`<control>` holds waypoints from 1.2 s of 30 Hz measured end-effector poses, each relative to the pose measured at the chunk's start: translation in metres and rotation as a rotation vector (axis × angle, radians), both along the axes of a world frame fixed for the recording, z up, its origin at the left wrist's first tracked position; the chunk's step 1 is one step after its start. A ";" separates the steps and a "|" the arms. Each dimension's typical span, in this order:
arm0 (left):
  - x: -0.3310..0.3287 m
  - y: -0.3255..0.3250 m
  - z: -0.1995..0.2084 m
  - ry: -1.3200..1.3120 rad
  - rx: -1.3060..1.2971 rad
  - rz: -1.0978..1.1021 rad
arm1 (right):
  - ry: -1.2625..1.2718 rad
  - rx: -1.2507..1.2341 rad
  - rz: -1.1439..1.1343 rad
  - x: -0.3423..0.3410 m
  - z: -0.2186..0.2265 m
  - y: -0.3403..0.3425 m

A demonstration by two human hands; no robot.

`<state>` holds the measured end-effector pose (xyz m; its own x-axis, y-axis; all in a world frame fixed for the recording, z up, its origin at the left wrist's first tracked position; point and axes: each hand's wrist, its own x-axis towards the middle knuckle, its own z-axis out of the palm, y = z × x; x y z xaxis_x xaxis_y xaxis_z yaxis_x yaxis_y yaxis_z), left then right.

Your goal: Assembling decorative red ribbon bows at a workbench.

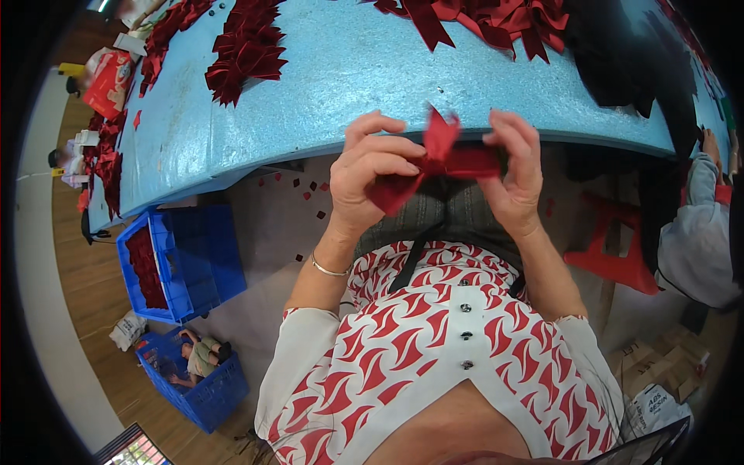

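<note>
A dark red ribbon bow (471,161) is held up in front of me, just off the near edge of the blue table (325,97). My left hand (366,172) pinches its left side close to the centre knot. The thumb and fingers of my right hand (515,172) are closed on the bow's right loop. One ribbon tail points up from the middle, slightly blurred. On the table past my hands lie a row of dark red bows (246,50) and a second heap of red bows (496,23).
Black cloth (628,62) covers the table's right part. Blue crates stand left: one holds red material (144,267), and a person (203,356) is inside another crate (182,399). A red stool (612,244) and another person's grey sleeve (697,240) are right. Red scraps dot the floor.
</note>
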<state>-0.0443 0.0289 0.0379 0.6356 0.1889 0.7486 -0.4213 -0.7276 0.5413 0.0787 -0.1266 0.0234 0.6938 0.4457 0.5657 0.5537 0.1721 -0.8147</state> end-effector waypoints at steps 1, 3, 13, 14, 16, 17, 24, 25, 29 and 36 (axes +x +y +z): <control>0.001 -0.003 0.002 -0.005 0.005 -0.002 | -0.025 0.001 0.087 0.005 0.007 0.007; 0.000 -0.016 0.006 0.103 -0.760 -0.116 | -0.078 0.006 0.266 0.011 0.018 0.016; -0.004 0.045 0.035 0.374 -0.593 0.488 | 0.592 -0.163 0.573 0.010 0.013 0.012; -0.003 0.065 0.023 0.338 -0.010 0.882 | 0.385 -0.228 0.407 0.021 0.000 0.016; -0.031 0.084 0.010 0.302 0.099 1.069 | 0.191 -0.291 0.224 0.034 -0.016 0.025; -0.047 0.076 0.011 0.331 0.090 1.064 | 0.249 -0.221 0.250 0.028 -0.017 0.018; -0.057 0.045 -0.008 0.341 -0.084 0.821 | 0.226 -0.129 0.256 0.027 -0.022 0.016; -0.050 0.043 -0.004 0.284 -0.085 0.760 | 0.220 -0.131 0.259 0.027 -0.022 0.017; -0.012 0.039 0.034 0.021 0.037 0.529 | 0.206 -0.147 0.247 0.028 -0.024 0.012; 0.025 0.037 0.024 0.701 0.198 0.167 | 0.175 -0.155 0.237 0.024 -0.022 0.013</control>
